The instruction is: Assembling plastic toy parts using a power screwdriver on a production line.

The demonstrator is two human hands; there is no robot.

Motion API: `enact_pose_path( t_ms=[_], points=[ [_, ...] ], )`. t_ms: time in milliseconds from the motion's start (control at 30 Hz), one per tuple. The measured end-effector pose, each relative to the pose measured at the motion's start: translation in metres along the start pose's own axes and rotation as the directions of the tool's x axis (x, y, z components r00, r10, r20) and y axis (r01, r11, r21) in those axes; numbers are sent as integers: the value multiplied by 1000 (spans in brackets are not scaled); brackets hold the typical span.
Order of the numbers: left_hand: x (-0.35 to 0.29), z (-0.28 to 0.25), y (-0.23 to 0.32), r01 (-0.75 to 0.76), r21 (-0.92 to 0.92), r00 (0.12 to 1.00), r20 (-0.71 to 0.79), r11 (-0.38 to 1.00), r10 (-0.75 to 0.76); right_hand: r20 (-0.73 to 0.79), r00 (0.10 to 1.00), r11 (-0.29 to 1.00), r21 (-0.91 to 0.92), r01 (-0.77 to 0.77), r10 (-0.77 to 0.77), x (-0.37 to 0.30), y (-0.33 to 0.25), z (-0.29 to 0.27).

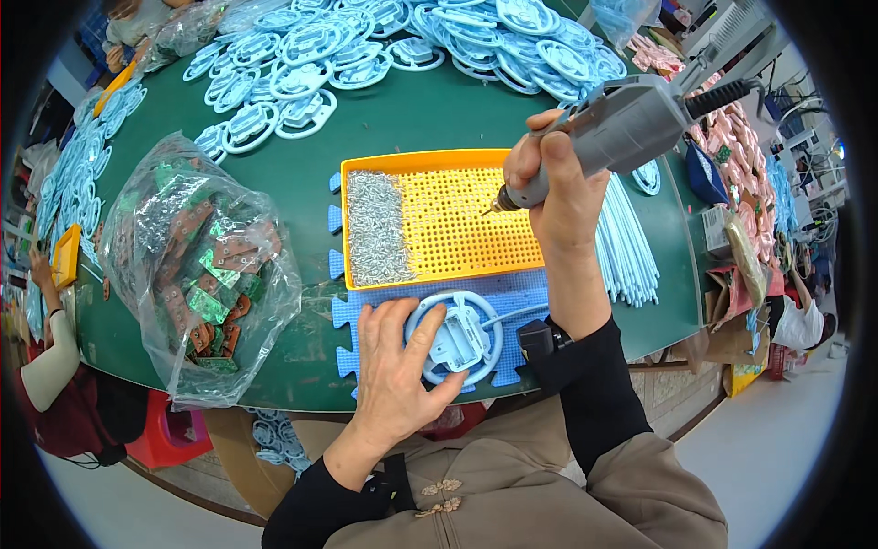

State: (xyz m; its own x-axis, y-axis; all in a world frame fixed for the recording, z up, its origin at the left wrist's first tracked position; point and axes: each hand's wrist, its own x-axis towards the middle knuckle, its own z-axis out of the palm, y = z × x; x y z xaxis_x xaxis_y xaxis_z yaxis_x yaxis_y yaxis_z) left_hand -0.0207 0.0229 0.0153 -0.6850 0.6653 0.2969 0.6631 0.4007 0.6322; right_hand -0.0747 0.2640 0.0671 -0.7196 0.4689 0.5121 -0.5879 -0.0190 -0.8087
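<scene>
Our right hand (569, 197) grips grey driver (633, 126) over yellow tray (462, 240); left hand (391, 382) holds blue ring (463, 340), likely steadying it.

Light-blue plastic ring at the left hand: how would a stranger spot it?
On the green table, find the shallow yellow plastic tray. Nearer the person, on the blue foam mat, lies the ring; the bare left hand touches it, unlike the light-blue rings piled beyond.

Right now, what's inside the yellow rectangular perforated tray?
Small silver metal screws, heaped at the left end of the tray; elsewhere the perforated base shows. Covered: whatever lies under the heap, and the far right corner, behind the right hand and grey electric screwdriver.
</scene>
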Motion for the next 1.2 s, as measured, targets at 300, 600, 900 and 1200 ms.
enact_pose_path(
  t_ms=[300, 600, 900, 1200],
  points=[
    [-1, 3, -3, 9, -22, 999, -33, 1000, -10, -22, 999, 999, -31, -24, 23, -1, 7, 0],
    [-4, 0, -3, 24, -37, 999, -23, 999, -25, -76, 996, 999, -12, -43, 42, -6, 7, 2],
    [0, -2, -11, -8, -86, 1000, -6, 996, 7, -23, 999, 999, -15, -33, 33, 2, 13, -1],
    [9, -29, 2, -151, 52, 931, -329, 987, 160, -85, 994, 996, 72, -61, 67, 1, -38, 20]
  ],
)
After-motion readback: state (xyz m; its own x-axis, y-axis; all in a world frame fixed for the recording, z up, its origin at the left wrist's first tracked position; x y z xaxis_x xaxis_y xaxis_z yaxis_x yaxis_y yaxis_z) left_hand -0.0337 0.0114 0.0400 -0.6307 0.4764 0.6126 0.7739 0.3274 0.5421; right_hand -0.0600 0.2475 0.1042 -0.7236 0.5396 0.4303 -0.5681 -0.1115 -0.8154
